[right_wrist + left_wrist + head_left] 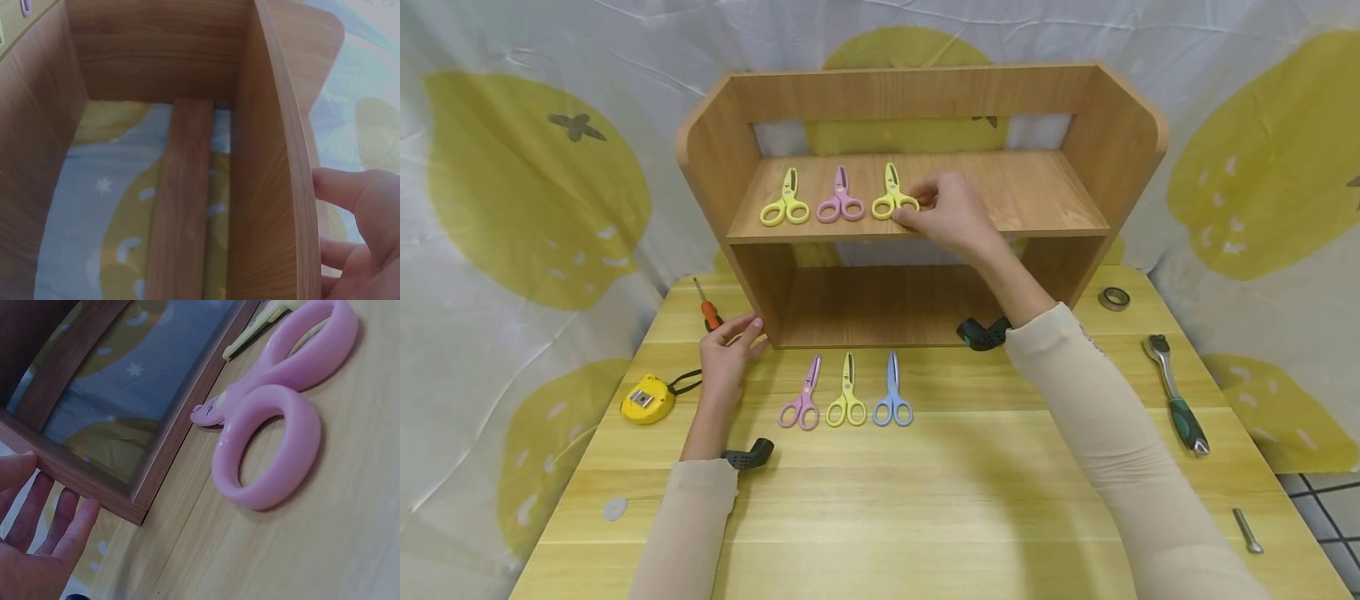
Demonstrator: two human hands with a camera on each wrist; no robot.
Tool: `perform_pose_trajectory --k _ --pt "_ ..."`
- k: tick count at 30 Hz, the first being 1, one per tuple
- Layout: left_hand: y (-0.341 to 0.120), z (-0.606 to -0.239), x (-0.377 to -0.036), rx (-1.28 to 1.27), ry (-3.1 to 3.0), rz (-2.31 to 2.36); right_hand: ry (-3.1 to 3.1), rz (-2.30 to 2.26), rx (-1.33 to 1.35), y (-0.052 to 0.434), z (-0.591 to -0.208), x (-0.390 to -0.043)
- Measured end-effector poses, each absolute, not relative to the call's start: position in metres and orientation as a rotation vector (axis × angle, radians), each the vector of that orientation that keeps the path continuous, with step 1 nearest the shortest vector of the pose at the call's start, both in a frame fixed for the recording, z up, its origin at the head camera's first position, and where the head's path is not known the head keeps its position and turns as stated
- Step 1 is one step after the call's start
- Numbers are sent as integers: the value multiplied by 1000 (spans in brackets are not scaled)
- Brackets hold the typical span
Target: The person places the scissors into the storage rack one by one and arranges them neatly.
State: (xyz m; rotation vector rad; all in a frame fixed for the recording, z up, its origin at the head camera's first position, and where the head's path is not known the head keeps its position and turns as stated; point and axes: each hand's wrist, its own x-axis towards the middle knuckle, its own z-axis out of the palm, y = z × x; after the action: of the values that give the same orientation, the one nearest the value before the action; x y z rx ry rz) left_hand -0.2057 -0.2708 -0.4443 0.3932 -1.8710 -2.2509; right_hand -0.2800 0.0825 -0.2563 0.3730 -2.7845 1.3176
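On the upper board of a wooden shelf [1015,192], my right hand [957,212] pinches the right handle loop of yellow scissors [891,182], which lie with blades toward the back. Left of them lie pink scissors [841,196] and another yellow pair [788,198]. The right wrist view shows my right fingers [340,187] at the board's front edge; the scissors are hidden there. My left hand [724,362] touches the shelf's lower left side panel with extended fingers [78,531]. Before the shelf lie pink scissors [269,444], yellow scissors [847,392] and blue scissors [892,392].
On the table's left are a screwdriver [708,312], a yellow tape measure [647,400] and a pale washer [615,509]. Along the right lie a dark ring [1114,298], a ratchet wrench [1180,408] and a bolt [1247,532]. A lemon-print cloth [535,192] hangs behind.
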Motion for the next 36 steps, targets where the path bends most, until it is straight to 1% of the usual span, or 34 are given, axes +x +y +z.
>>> perform_pose_trajectory --k 14,18,23,28,36 --pt "-270 -445 -207 396 -1889 -2235 -2725 1352 372 95 -252 -264" --pt "-270 -445 -207 405 -1894 -2230 -2669 1332 401 101 -254 -251" --pt "-270 -444 -206 412 -1888 -2238 -2593 1308 463 110 -262 -223" --pt "-270 -442 -206 415 -1881 -2242 -2521 1328 513 120 -283 -194" --pt "-269 -442 -205 426 -1879 -2248 -2551 1430 538 132 -334 -155"
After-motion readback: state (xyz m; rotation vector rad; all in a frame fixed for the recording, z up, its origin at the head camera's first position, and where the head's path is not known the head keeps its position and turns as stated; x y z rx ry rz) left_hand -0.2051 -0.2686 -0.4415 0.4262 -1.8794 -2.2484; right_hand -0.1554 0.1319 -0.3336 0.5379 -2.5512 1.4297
